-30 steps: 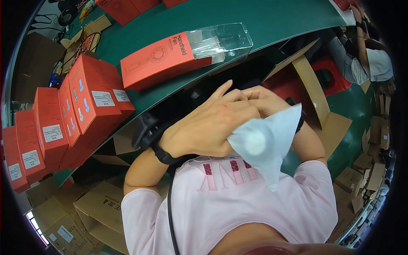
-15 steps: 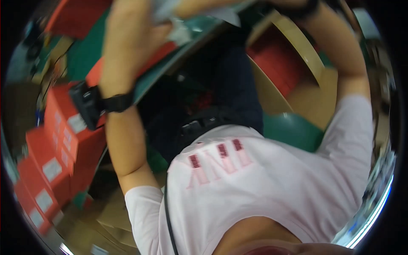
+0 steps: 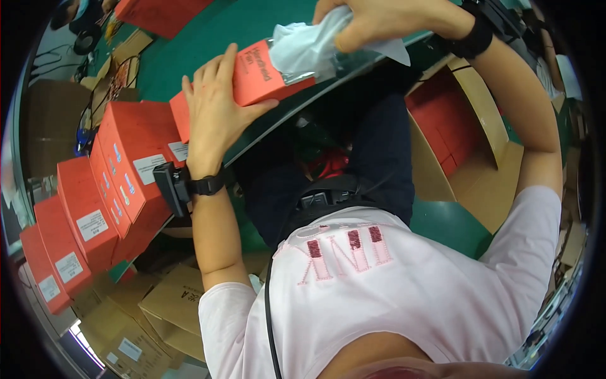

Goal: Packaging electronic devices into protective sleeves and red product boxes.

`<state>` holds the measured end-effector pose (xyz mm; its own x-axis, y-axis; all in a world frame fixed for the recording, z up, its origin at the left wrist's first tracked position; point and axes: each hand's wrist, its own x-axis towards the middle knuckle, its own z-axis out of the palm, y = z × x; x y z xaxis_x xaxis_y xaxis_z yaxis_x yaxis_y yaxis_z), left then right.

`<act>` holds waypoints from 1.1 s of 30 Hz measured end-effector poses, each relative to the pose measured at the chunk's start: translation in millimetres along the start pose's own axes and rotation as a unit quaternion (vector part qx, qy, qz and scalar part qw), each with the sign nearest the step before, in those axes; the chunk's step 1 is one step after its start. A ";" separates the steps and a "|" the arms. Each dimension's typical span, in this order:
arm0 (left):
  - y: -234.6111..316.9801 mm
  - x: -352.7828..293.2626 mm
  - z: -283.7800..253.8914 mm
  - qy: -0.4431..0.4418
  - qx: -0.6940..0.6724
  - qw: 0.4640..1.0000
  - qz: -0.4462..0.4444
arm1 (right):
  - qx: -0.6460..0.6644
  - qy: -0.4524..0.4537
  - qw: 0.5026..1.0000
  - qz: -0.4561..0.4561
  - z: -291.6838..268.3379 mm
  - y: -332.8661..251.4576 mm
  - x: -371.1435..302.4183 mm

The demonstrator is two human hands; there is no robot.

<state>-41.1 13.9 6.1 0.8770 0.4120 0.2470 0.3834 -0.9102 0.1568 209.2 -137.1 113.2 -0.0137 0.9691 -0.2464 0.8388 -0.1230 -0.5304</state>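
A small red box (image 3: pixel 252 79) is tilted over the green worktop near its front edge. Clear plastic wrap (image 3: pixel 303 71) shows at its right end. My left hand (image 3: pixel 218 104) grips the box's left end, thumb along the near side. My right hand (image 3: pixel 385 22) is closed on a crumpled pale blue cloth (image 3: pixel 309 45), pressed against the wrapped end of the box. One corner of the cloth hangs free to the right of that hand. Some of the right fingertips are hidden behind the cloth.
Stacked red boxes (image 3: pixel 136 129) line the worktop's left edge. Another red box (image 3: pixel 161 12) stands at the far left of the green worktop (image 3: pixel 189 47). An open carton (image 3: pixel 486 107) holding red boxes is at my right. Brown cartons (image 3: pixel 170 306) lie low on the left.
Both hands were blurred and higher up; the view has shifted. Now the red box shows plainly between them, with the pale cloth against its right end.
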 end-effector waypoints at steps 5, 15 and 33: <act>-5.8 -3.1 -5.5 -0.011 -0.031 0.999 -0.027 | -0.059 0.033 0.995 -0.079 0.5 -2.6 18.3; 6.5 3.1 -4.6 -0.014 -0.039 0.999 -0.015 | -0.138 0.131 0.950 -0.248 59.0 41.4 42.0; 4.7 1.3 -1.8 -0.004 -0.028 0.999 -0.019 | -0.180 0.174 0.933 -0.259 111.9 28.1 21.2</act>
<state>-38.7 10.2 8.9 0.8642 0.4459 0.2330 0.3998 -0.8898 0.2199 171.6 -144.0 2.3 -0.3429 0.8971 0.2785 0.8978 0.4002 -0.1837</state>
